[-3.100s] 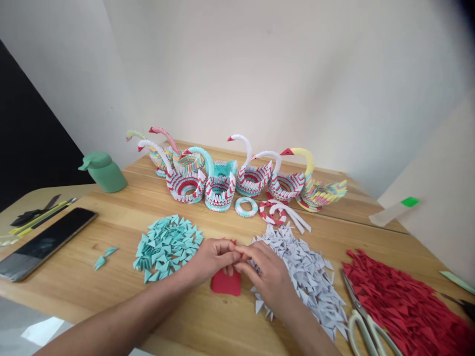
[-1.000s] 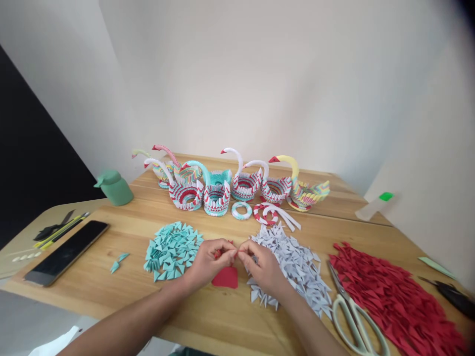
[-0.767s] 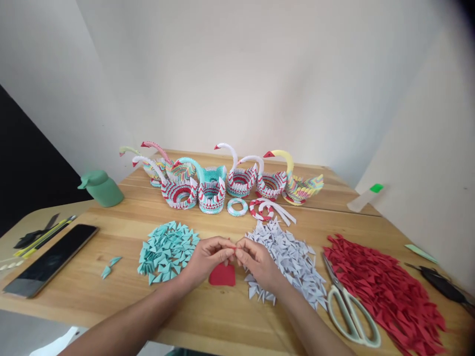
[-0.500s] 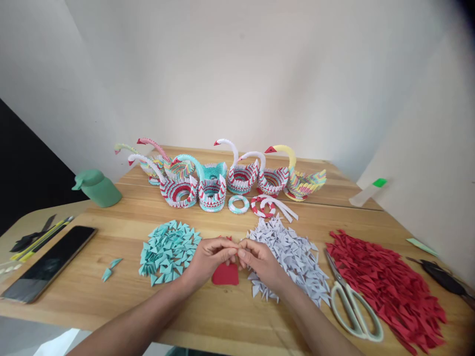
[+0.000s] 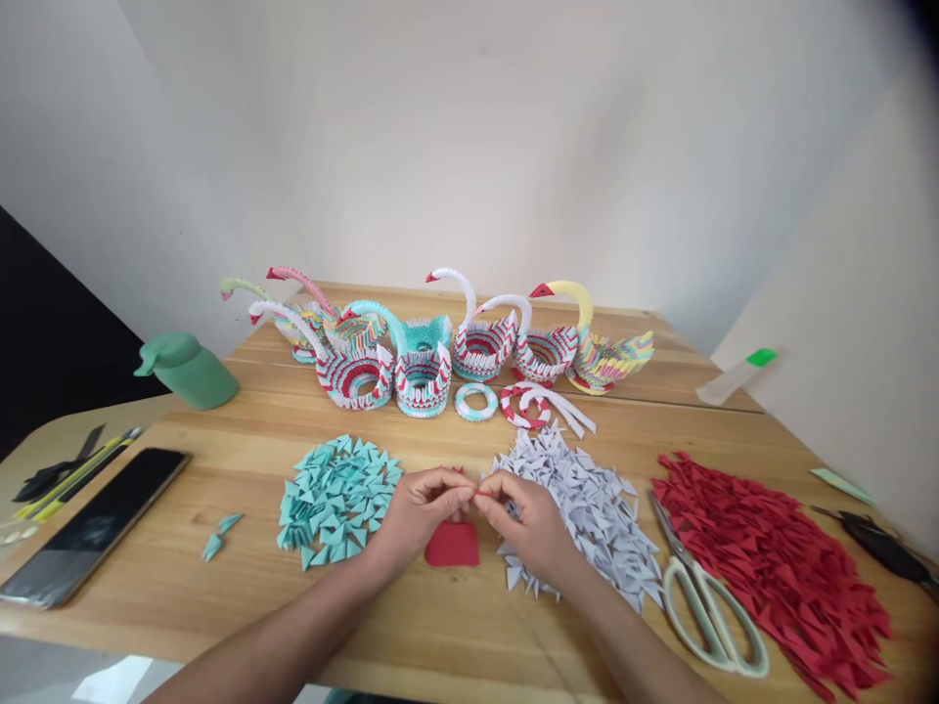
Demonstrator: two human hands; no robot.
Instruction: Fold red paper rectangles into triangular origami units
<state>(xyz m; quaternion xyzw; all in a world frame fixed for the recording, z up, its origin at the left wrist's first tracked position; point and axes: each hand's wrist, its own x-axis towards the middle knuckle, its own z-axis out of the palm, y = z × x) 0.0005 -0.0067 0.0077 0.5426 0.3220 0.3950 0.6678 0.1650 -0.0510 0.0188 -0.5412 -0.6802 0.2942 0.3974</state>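
We are mid-fold on a small red paper piece (image 5: 475, 495), pinched between the fingertips of our left hand (image 5: 420, 513) and right hand (image 5: 529, 523), which meet just above the surface (image 5: 220, 587). Both hands are closed on that piece, thumbs against forefingers; it is so small that we cannot quite tell how far the fold has gone. To our judgement the next move calls for a firm crease without letting the paper slip.

Directly under the hands lies a red paper stack (image 5: 453, 545). The teal triangle pile (image 5: 337, 489) sits just left of it, and the white triangle pile (image 5: 579, 508) lies under our right wrist, where it could be scattered. Scissors (image 5: 704, 606) lie between the white pile and the red strip pile (image 5: 770, 562). Finished paper swans (image 5: 440, 342) stand well behind; a phone (image 5: 88, 528) is far left.
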